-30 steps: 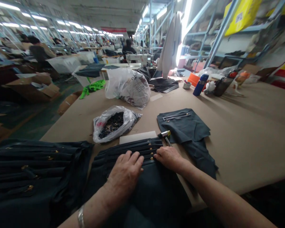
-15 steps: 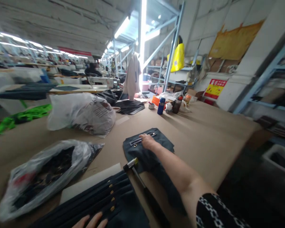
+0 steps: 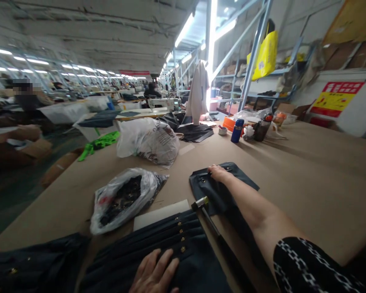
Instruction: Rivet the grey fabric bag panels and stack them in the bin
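Observation:
My left hand (image 3: 157, 270) lies with fingers spread on a stack of overlapping dark panels (image 3: 201, 252) that carry a row of small gold-coloured metal fittings. Farther forward, my right hand (image 3: 221, 173) has its fingers bent down onto a dark leather-like panel (image 3: 213, 195), beside a zip strip and a small ring fitting. The fingertips are partly hidden, but they seem to grip the panel. Between the two hands lies a hammer (image 3: 213, 224), its head on the right panel's near edge. A pale board (image 3: 161, 213) shows under the stack's far side.
An open plastic bag (image 3: 118, 199) of small dark pieces with metal fittings lies left. Behind it stands a stuffed clear bag (image 3: 152, 140). A blue bottle (image 3: 237, 131) and a brown bottle (image 3: 262, 129) stand at the back. More dark panels (image 3: 33, 264) lie at the near left.
My view has swung left, so everything sits farther right and the near-left panels now show. More of my left hand is visible on the stack. My right hand stays on its panel.

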`<state>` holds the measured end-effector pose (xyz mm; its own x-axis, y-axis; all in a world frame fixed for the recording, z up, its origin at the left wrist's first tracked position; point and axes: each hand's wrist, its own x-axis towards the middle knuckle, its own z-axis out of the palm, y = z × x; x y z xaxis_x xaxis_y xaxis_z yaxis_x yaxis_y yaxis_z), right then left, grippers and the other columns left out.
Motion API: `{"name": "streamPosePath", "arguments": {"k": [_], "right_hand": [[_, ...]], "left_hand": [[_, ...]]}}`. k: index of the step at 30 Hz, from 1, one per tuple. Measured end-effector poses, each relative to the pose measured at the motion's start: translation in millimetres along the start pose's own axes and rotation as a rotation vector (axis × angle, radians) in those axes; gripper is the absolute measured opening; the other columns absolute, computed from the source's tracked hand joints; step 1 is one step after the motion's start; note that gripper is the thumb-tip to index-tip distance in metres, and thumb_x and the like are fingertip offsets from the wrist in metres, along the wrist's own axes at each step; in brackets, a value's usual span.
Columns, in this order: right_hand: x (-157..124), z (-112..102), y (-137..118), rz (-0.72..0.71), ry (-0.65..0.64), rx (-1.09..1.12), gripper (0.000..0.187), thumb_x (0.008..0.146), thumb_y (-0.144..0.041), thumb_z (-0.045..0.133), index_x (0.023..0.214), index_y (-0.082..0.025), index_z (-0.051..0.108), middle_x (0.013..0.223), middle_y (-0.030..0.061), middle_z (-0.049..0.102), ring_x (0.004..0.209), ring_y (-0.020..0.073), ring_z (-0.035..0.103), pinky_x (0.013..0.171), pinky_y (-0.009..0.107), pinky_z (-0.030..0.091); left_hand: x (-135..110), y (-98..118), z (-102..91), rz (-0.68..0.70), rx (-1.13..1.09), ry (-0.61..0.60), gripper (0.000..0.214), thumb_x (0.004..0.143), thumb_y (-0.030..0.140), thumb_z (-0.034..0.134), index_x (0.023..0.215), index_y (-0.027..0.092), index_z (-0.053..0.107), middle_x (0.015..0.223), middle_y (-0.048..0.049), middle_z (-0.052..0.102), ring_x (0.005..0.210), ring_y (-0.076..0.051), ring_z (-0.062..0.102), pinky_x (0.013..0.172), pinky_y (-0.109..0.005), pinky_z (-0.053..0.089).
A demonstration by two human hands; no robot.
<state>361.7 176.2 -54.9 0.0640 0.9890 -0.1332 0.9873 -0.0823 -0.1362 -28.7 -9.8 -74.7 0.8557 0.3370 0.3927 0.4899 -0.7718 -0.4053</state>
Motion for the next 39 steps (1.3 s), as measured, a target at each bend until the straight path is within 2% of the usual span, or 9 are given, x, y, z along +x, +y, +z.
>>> {"name": "streamPosePath", "arguments": {"k": [3,7,14,18,23,28,31,34,39], "right_hand": [[-11,-8,-5,0.053,0.082,-0.056,0.018,0.09,-0.021,0.05,0.101,-0.013,0.061,0.108,0.0089,0.057,0.103,0.0222,0.051,0.086,0.039,0.043],[-44,-35,-3,0.037,0.249,-0.104,0.02,0.091,-0.019,0.042,0.1,-0.016,0.06,0.11,0.0105,0.058,0.107,0.0248,0.047,0.087,0.038,0.036],[-127,-131,17,-0.089,0.623,-0.275,0.018,0.093,-0.023,0.039,0.097,-0.017,0.056,0.1,0.0084,0.06,0.106,0.0231,0.047,0.097,0.035,0.025],[-187,-168,-1,-0.192,0.801,-0.436,0.021,0.094,-0.029,0.039,0.095,-0.015,0.055,0.087,0.0082,0.059,0.083,0.0217,0.053,0.073,0.032,0.033],[-271,-155,-73,-0.611,0.57,-0.366,0.018,0.091,-0.021,0.038,0.096,-0.02,0.055,0.075,0.0045,0.053,0.061,0.0152,0.044,0.055,0.03,0.02],[-336,-142,-133,-0.894,0.139,0.149,0.016,0.089,-0.022,0.044,0.092,-0.026,0.059,0.072,0.0025,0.058,0.057,0.0139,0.046,0.053,0.029,0.031],[-345,-136,-137,-0.795,-0.041,0.423,0.018,0.087,-0.031,0.055,0.105,-0.032,0.059,0.088,0.0017,0.064,0.072,0.0161,0.057,0.062,0.027,0.042],[-329,-108,-125,-0.6,-0.173,0.603,0.041,0.08,-0.041,0.066,0.119,-0.035,0.055,0.1,0.0002,0.064,0.089,0.0191,0.059,0.073,0.028,0.045],[-278,-23,-113,-0.375,-0.467,0.87,0.019,0.082,-0.035,0.059,0.094,-0.022,0.064,0.089,-0.0009,0.064,0.078,0.0142,0.057,0.067,0.023,0.043]], "left_hand": [[-3,4,2.1,-0.012,-0.041,0.037,0.045,0.076,0.046,0.057,0.119,0.031,0.06,0.122,0.0025,0.061,0.108,-0.023,0.053,0.083,-0.033,0.047],[-3,11,-5.2,-0.087,-0.114,-0.078,0.045,0.081,0.043,0.054,0.125,0.031,0.055,0.129,0.0015,0.055,0.115,-0.025,0.049,0.09,-0.038,0.046],[0,9,-11.4,-0.151,-0.298,-0.21,0.042,0.084,0.039,0.053,0.126,0.031,0.052,0.131,-0.002,0.054,0.117,-0.029,0.05,0.091,-0.047,0.049],[22,5,-52.0,-0.224,-0.411,-0.065,0.035,0.086,0.03,0.052,0.12,0.022,0.053,0.127,-0.0089,0.056,0.121,-0.028,0.046,0.097,-0.045,0.047],[66,13,-153.9,-0.237,-0.386,0.253,0.041,0.084,0.018,0.052,0.124,0.025,0.045,0.129,-0.0078,0.051,0.13,-0.028,0.037,0.104,-0.048,0.04],[65,13,-206.0,-0.326,-0.397,-0.029,0.026,0.088,0.031,0.043,0.103,0.028,0.063,0.094,-0.005,0.065,0.102,-0.024,0.058,0.093,-0.044,0.047],[44,-3,-216.8,-0.358,-0.649,-0.307,0.032,0.09,0.038,0.037,0.076,0.027,0.064,0.068,-0.002,0.061,0.064,-0.015,0.057,0.064,-0.027,0.049],[27,-23,-213.3,-0.481,-0.751,-0.529,0.032,0.09,0.041,0.038,0.074,0.024,0.06,0.065,0.0004,0.06,0.057,-0.012,0.053,0.053,-0.024,0.041],[16,-40,-160.2,-0.618,-0.688,-0.756,0.031,0.09,0.038,0.038,0.071,0.021,0.055,0.072,-0.0001,0.061,0.067,-0.015,0.056,0.062,-0.027,0.039]]}}
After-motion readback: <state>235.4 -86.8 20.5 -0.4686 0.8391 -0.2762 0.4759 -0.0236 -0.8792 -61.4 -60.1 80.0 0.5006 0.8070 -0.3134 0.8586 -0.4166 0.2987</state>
